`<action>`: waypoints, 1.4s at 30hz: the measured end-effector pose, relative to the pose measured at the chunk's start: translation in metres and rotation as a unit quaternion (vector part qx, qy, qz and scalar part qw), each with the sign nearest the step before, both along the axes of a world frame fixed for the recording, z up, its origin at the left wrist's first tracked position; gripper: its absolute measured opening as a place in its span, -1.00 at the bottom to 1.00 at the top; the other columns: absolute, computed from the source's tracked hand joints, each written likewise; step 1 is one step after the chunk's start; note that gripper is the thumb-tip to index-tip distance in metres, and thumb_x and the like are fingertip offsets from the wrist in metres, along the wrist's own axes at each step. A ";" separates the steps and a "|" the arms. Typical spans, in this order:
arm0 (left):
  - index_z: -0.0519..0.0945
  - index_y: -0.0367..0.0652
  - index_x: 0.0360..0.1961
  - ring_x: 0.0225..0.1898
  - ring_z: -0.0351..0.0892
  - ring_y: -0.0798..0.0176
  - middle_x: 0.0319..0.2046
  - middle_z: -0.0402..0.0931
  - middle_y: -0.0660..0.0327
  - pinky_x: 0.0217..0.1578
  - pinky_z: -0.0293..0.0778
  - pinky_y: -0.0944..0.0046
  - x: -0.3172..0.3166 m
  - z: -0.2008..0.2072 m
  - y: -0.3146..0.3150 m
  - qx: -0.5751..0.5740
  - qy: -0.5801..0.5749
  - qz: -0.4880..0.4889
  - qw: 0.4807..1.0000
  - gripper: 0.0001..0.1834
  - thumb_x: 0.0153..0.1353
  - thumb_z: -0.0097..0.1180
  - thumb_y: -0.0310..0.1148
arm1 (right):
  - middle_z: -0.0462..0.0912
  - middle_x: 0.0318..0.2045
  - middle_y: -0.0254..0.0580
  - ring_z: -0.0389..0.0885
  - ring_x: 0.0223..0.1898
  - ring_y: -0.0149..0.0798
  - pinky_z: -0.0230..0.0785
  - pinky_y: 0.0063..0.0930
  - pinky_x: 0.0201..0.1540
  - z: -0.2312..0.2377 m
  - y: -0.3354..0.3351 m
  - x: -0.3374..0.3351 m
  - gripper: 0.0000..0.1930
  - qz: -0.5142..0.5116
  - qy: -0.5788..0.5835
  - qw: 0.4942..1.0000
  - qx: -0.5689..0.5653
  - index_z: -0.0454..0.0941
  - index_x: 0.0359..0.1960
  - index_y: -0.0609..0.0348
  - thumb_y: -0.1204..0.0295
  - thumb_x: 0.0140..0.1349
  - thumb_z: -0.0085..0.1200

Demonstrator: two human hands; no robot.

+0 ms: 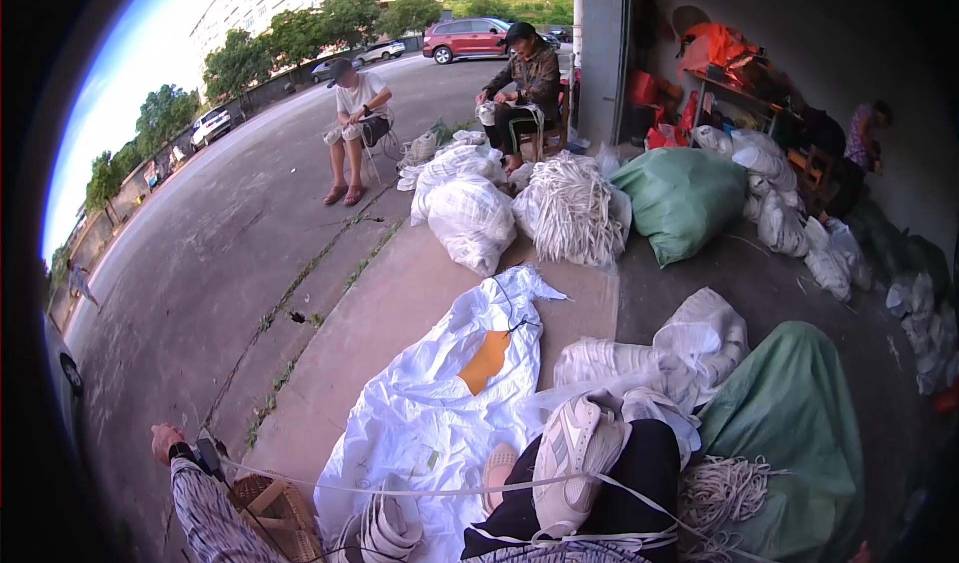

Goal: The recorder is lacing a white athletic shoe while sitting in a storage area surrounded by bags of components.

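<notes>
A pale beige-pink sneaker (579,453) rests on my dark-clad knee (649,453). From it a thin white shoelace (440,490) stretches left across my front toward my left hand (167,442). That hand is far out at the left, fingers curled, with a dark band at the wrist; the lace seems to end in its grip. More lace runs from the sneaker toward the lower right. A small reddish patch at the lower right rim could be part of my right hand, but its fingers do not show. Beside my knee lies a bundle of loose pale laces (724,488).
A white sack (420,403) with an orange-brown patch spreads ahead. Green sacks (799,433) and filled white bags (470,218) stand right and ahead. A wicker seat (275,513) and a pale shoe (385,528) are lower left. Two people (355,103) sit working beyond.
</notes>
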State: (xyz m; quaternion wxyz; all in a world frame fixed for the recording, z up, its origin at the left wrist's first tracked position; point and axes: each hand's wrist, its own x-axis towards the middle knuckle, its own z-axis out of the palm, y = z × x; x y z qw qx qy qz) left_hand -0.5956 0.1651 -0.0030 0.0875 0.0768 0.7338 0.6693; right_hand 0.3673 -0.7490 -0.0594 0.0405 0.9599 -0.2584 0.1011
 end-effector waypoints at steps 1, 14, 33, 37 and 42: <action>0.55 -0.13 -0.52 -0.63 0.45 0.38 -0.65 0.48 0.32 -0.60 0.42 0.41 -0.002 0.000 -0.004 0.010 -0.009 0.007 1.000 -0.53 0.29 -0.21 -0.02 | 0.53 -0.09 -0.11 0.57 -0.13 -0.02 0.41 -0.12 -0.13 0.002 0.008 -0.003 -0.58 -0.008 -0.004 1.000 0.023 0.48 -0.10 0.10 0.18 0.03 0.13; 0.54 -0.10 -0.60 -0.68 0.43 0.39 -0.70 0.43 0.33 -0.67 0.37 0.42 -0.036 -0.007 -0.010 -0.025 0.039 0.026 0.999 -0.55 0.25 -0.16 -0.03 | 0.59 -0.26 -0.06 0.60 -0.27 -0.09 0.44 -0.25 -0.18 -0.018 0.008 0.002 -0.63 0.014 -0.099 0.993 -0.061 0.52 -0.15 0.13 0.25 0.00 0.11; 0.58 -0.13 -0.55 -0.66 0.45 0.37 -0.69 0.46 0.30 -0.67 0.37 0.42 -0.014 0.003 -0.013 -0.022 0.014 0.017 1.000 -0.58 0.22 -0.16 -0.08 | 0.63 -0.26 -0.08 0.61 -0.21 -0.13 0.44 -0.27 -0.18 -0.021 -0.025 0.005 -0.58 -0.050 -0.055 0.997 -0.012 0.52 -0.12 0.05 0.11 0.02 0.12; 0.56 -0.12 -0.58 -0.65 0.45 0.37 -0.68 0.46 0.31 -0.65 0.38 0.42 -0.045 -0.002 -0.011 -0.051 0.040 0.009 0.998 -0.56 0.23 -0.20 -0.08 | 0.65 -0.31 -0.09 0.61 -0.25 -0.07 0.44 -0.22 -0.24 -0.028 -0.034 0.017 -0.54 -0.059 -0.035 0.996 -0.055 0.60 -0.29 0.07 -0.08 0.13 0.00; 0.59 -0.11 -0.56 -0.60 0.50 0.34 -0.62 0.51 0.28 -0.59 0.42 0.38 -0.090 -0.008 -0.013 -0.018 0.022 0.027 0.999 -0.53 0.23 -0.16 -0.01 | 0.65 -0.31 -0.07 0.60 -0.25 -0.04 0.44 -0.21 -0.24 -0.035 -0.042 0.028 -0.36 -0.047 -0.004 0.997 -0.064 0.61 -0.28 0.11 -0.27 0.11 -0.11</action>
